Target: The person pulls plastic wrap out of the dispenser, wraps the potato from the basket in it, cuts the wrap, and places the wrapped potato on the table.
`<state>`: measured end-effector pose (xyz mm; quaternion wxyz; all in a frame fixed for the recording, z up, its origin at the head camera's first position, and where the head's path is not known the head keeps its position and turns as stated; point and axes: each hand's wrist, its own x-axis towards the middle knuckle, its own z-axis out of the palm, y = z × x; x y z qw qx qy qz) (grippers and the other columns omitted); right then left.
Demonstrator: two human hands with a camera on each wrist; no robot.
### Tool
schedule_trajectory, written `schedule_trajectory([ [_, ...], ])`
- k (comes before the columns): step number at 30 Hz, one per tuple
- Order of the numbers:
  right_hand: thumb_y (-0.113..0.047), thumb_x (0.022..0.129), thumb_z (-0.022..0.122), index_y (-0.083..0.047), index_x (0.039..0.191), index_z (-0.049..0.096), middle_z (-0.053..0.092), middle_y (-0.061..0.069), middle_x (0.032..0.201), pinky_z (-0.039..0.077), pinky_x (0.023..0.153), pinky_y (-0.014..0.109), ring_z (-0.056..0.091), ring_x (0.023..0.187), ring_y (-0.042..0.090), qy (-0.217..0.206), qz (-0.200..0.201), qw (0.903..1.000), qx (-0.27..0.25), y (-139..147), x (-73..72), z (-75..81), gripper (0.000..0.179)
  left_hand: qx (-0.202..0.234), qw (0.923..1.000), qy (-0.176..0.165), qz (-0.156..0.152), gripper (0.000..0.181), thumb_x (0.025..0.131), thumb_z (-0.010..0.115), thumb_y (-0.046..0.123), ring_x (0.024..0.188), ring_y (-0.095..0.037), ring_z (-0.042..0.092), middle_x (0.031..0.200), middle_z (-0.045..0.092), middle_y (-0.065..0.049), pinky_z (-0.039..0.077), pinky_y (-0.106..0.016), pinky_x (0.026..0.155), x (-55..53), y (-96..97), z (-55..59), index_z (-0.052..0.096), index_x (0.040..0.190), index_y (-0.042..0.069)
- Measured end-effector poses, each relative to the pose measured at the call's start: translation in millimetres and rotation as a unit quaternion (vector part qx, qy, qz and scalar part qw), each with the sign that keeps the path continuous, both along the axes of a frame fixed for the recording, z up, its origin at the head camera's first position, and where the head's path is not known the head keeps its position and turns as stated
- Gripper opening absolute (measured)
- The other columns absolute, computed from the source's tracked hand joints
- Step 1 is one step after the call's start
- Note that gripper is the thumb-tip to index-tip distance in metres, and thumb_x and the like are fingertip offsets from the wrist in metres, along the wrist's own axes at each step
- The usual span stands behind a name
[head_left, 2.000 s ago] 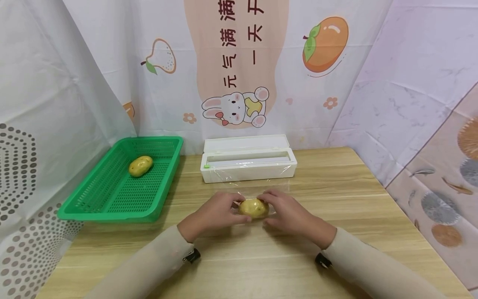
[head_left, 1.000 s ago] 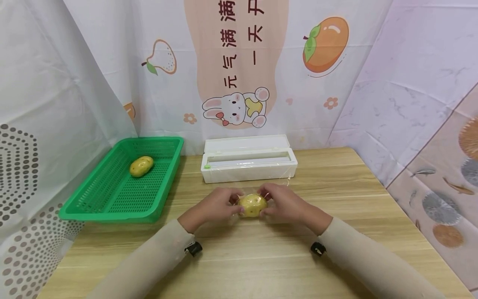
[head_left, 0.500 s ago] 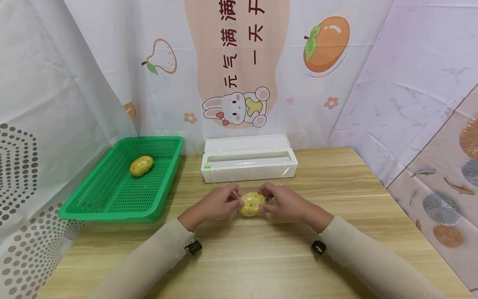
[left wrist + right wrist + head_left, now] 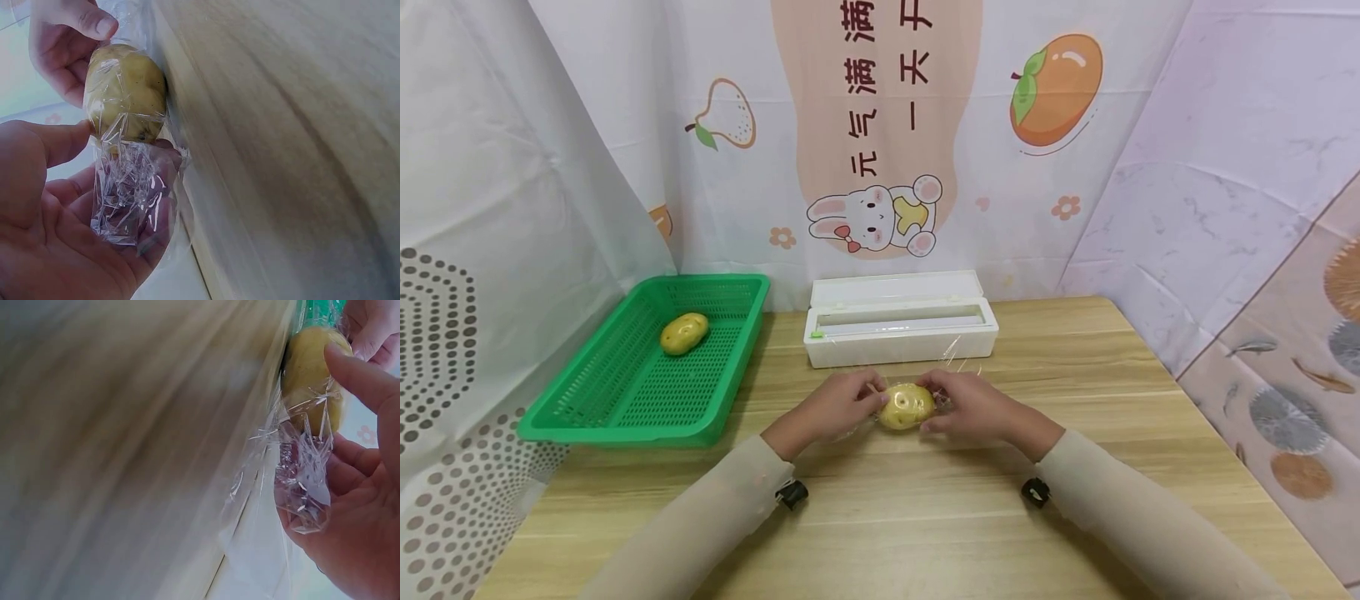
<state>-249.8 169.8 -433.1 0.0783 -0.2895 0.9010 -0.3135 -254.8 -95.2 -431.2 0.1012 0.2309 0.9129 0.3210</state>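
Note:
A yellow potato (image 4: pixel 906 407), covered in clear cling film (image 4: pixel 128 194), is between both hands at the middle of the table. My left hand (image 4: pixel 841 406) holds its left end, the thumb on the potato and the fingers behind crumpled film. At the other end my right hand (image 4: pixel 976 408) holds the potato, its thumb (image 4: pixel 356 372) on top. Bunched film hangs past both ends of the potato in the wrist views. A sheet of film still runs from the potato to the white cling film box (image 4: pixel 902 346).
The film box stands behind the hands with its lid (image 4: pixel 895 287) raised. To the left is a green basket (image 4: pixel 625 435) with another potato (image 4: pixel 685 333) in it. A printed curtain (image 4: pixel 730 208) hangs along the table's back edge.
The potato has turned over between the hands and shifted slightly toward the box. Film now covers it. Both hands have moved a little away from the person with it.

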Motion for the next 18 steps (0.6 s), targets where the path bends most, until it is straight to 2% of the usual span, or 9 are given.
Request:
schedule_trajectory([
  [3, -0.03, 0.083, 0.088, -0.009, 0.134, 0.065, 0.067, 0.003, 0.128, 0.053, 0.101, 0.043, 0.064, 0.117, 0.022, 0.03, 0.002, 0.9994, 0.017, -1.2, -2.2, -0.1, 0.06, -0.006, 0.9998, 0.02, 0.0, 0.018, 0.105, 0.062, 0.031, 0.094, -0.009, 0.065, 0.103, 0.072, 0.005, 0.055, -0.034, 0.084, -0.6, 0.5, 1.1, 0.07, 0.115, 0.018],
  [7, -0.033, 0.084, 0.088, -0.009, 0.132, 0.068, 0.066, 0.004, 0.125, 0.052, 0.098, 0.042, 0.062, 0.113, 0.02, 0.055, 0.003, 0.9979, 0.035, -2.4, -5.1, -0.3, 0.057, -0.019, 0.9988, 0.046, -0.003, 0.021, 0.104, 0.064, 0.028, 0.092, -0.009, 0.063, 0.103, 0.072, 0.005, 0.054, -0.034, 0.086, -2.4, 1.2, 1.7, 0.074, 0.115, 0.014],
  [13, -0.034, 0.088, 0.084, -0.008, 0.132, 0.068, 0.068, 0.002, 0.121, 0.054, 0.095, 0.039, 0.063, 0.108, 0.016, 0.059, 0.009, 0.9976, 0.034, -3.7, -8.3, -2.1, 0.054, -0.054, 0.9961, 0.07, -0.004, 0.024, 0.104, 0.064, 0.028, 0.085, -0.009, 0.061, 0.098, 0.074, 0.005, 0.053, -0.033, 0.081, -7.7, 2.5, 1.6, 0.079, 0.113, 0.012],
  [18, -0.036, 0.089, 0.083, -0.007, 0.132, 0.067, 0.07, 0.003, 0.119, 0.056, 0.095, 0.039, 0.066, 0.109, 0.017, 0.042, 0.002, 0.9988, 0.025, -2.8, -11.8, -3.2, 0.054, -0.074, 0.9933, 0.088, -0.012, 0.024, 0.105, 0.062, 0.029, 0.079, -0.01, 0.06, 0.087, 0.071, 0.007, 0.051, -0.033, 0.077, -12.0, 4.2, 1.7, 0.081, 0.104, 0.013],
])
